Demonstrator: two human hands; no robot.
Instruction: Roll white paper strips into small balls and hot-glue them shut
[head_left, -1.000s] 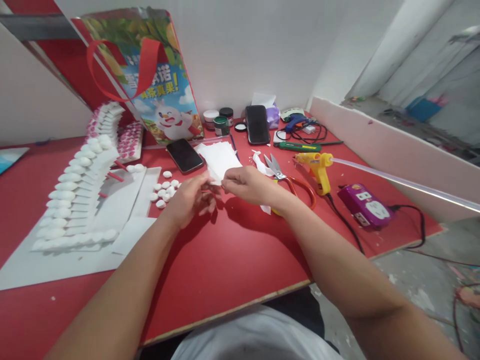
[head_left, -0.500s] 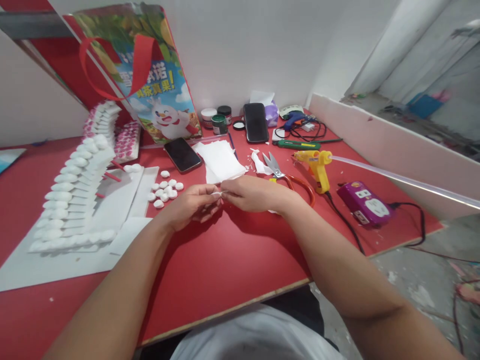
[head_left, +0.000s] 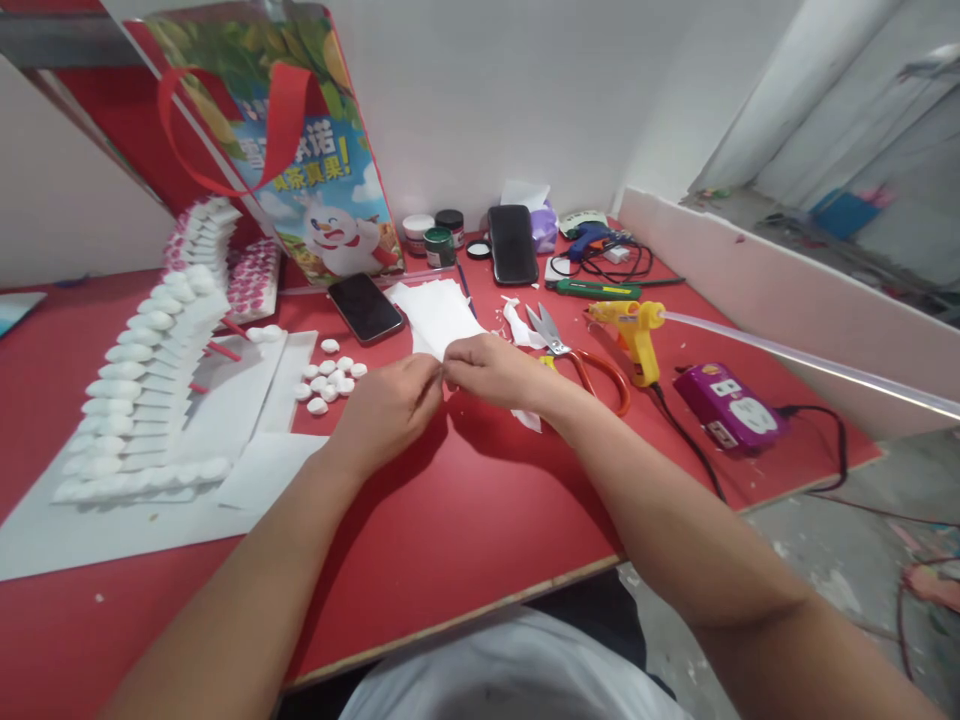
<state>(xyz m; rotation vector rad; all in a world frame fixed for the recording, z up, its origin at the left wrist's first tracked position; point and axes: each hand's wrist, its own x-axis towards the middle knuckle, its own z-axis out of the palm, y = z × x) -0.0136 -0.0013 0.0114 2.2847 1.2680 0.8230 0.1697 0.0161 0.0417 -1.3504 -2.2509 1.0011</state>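
Observation:
Over the middle of the red table, my left hand (head_left: 394, 408) and my right hand (head_left: 487, 370) meet at the fingertips. Both are closed in a pinch, and whatever lies between the fingers is hidden now. Just beyond them is a stack of white paper sheets (head_left: 442, 312). Several small white rounded pieces (head_left: 328, 381) lie in a cluster to the left of my left hand. Scissors with orange handles (head_left: 604, 380) rest open to the right of my right hand, near torn white paper scraps (head_left: 521, 327).
At left, a built form of white padded pieces (head_left: 124, 390) stands on white board (head_left: 172, 525). A yellow glue gun (head_left: 634, 335) and a purple power socket (head_left: 731, 405) sit at right, with cables. Behind are two phones (head_left: 366, 307), paint jars (head_left: 439, 247), a green cutter (head_left: 598, 290) and a printed bag (head_left: 330, 170).
A small white strip showed between my fingertips before; now the fingers cover it. My left hand has turned knuckles-up, and my right hand has lifted slightly away from me.

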